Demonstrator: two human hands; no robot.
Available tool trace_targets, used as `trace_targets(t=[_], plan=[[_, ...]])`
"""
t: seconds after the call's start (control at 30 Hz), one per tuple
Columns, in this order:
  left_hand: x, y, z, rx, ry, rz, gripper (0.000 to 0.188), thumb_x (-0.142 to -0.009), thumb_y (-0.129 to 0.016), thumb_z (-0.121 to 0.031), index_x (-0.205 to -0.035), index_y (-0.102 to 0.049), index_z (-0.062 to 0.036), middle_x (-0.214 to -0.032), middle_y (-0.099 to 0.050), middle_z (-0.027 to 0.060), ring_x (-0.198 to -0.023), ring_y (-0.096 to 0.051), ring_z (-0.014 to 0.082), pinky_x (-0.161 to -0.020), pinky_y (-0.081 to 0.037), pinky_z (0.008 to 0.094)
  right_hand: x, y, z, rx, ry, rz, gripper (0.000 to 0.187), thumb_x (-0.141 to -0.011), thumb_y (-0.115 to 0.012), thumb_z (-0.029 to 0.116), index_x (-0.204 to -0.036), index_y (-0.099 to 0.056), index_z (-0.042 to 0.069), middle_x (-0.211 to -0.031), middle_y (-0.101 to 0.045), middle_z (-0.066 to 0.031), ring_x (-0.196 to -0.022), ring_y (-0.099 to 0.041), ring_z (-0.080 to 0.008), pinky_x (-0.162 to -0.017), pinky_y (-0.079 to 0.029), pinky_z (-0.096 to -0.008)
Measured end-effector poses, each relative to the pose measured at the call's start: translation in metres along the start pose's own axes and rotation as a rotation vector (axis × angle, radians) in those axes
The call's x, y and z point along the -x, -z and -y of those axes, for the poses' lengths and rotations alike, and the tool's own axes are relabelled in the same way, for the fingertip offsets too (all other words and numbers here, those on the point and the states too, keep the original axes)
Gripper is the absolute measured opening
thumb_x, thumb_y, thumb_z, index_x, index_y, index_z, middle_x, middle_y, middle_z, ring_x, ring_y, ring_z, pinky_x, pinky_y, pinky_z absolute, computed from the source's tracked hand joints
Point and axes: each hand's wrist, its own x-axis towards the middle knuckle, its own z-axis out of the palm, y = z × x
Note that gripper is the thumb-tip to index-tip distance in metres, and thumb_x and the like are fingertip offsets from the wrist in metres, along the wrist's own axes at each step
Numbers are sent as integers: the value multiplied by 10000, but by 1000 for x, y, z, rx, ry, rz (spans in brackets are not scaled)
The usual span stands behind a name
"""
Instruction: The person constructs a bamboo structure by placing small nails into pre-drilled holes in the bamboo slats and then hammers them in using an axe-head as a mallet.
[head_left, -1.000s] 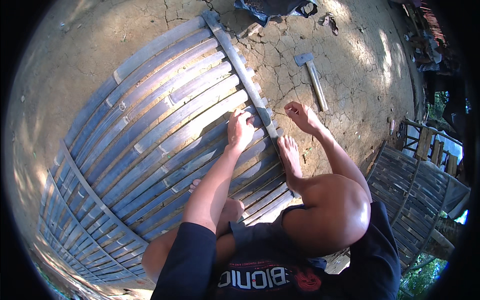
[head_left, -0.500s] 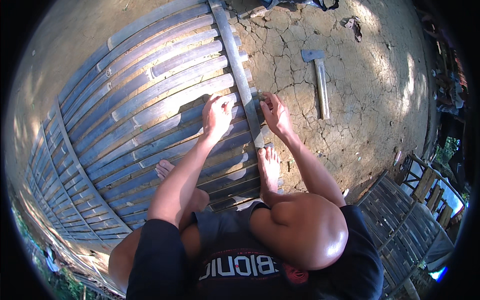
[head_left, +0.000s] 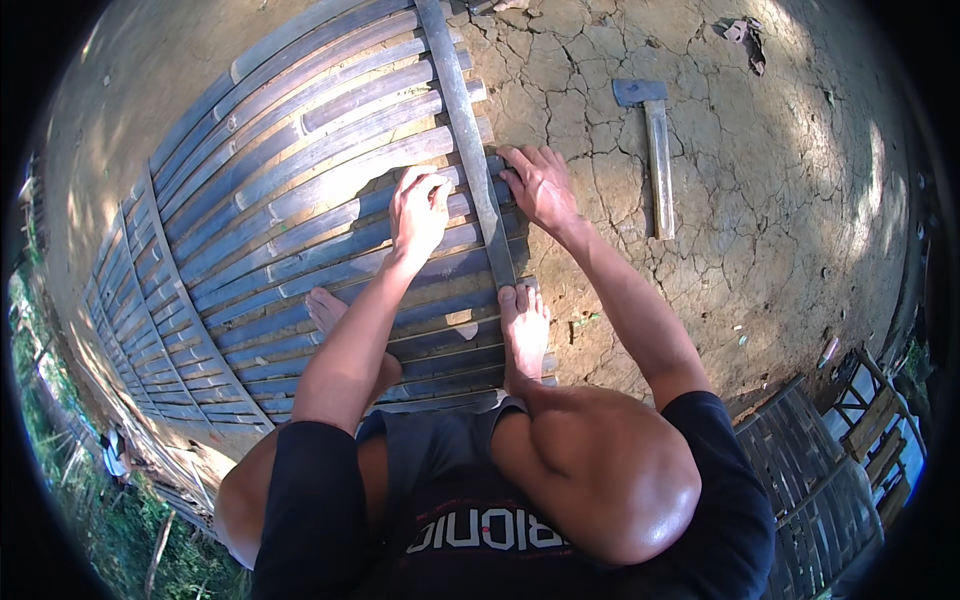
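A panel of long grey bamboo slats (head_left: 385, 112) lies on the ground in front of me, with thin crosswise strips over the slats. One flat cross strip (head_left: 465, 125) runs near the panel's right end, between my hands. My left hand (head_left: 417, 212) is just left of that strip, above the slats, its fingers closed in a pinch. Whatever it may hold is hidden. My right hand (head_left: 542, 187) is on the other side, its bent fingers and thumb closed at the end of a bamboo slat. My bare right foot (head_left: 524, 325) rests at the strip's near end.
An axe (head_left: 657, 160) with a dark head and wooden handle lies on cracked earth (head_left: 590, 110) to the right. A crumpled dark scrap (head_left: 745, 45) lies beyond it. Another slatted panel (head_left: 800, 480) is at the lower right. My left foot (head_left: 326, 310) is on the slats.
My right hand has moved slightly up and left onto the slat end. My left hand has shifted a little left, still pinched. The whole view has also shifted slightly.
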Motion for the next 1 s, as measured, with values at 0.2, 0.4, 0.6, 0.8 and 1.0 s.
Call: trace_targets(t=[0.2, 0.4, 0.6, 0.8, 1.0], plan=[[2, -4, 2, -19, -20, -41, 91, -891, -715, -91, -930, -709, -9, -1035, -678, 127, -726, -685, 199, -647, -558, 303, 1, -5, -14, 30, 70, -4, 313, -934, -643, 266, -1235, -623, 182, -999, -627, -43, -975, -569, -238, -867, -387, -410], [4, -2, -3, 26, 35, -43, 85, -892, -709, -78, -938, -707, -6, -1023, -681, 119, -728, -678, 179, -648, -549, 295, 1, -7, -16, 27, 84, -26, 312, -937, -641, 274, -1238, -622, 193, -980, -609, -40, -959, -560, -243, -854, -382, -420], [3, -1, -6, 51, 19, -58, 65, -879, -707, -55, -924, -706, -8, -1007, -676, 117, -726, -664, 184, -652, -538, 302, 1, -6, -15, 35, 64, -2, 311, -935, -641, 274, -1236, -617, 196, -982, -598, -50, -975, -558, -252, -857, -384, -434], [5, 0, -14, 171, 155, -89, 106, -879, -724, -72, -970, -730, -20, -924, -685, 95, -710, -639, 149, -650, -522, 293, 10, 13, -21, -65, -142, -104, 379, -968, -635, 320, -1314, -594, 171, -1059, -607, -118, -1037, -560, -288, -912, -421, -463], [14, -13, -25, 478, 350, -135, 189, -901, -722, -60, -1085, -724, -18, -913, -726, 62, -787, -649, 102, -710, -538, 256, 50, 81, -95, 212, -595, -414, 589, -953, -667, 308, -1461, -443, 111, -1259, -530, -238, -1193, -489, -391, -1012, -374, -572]])
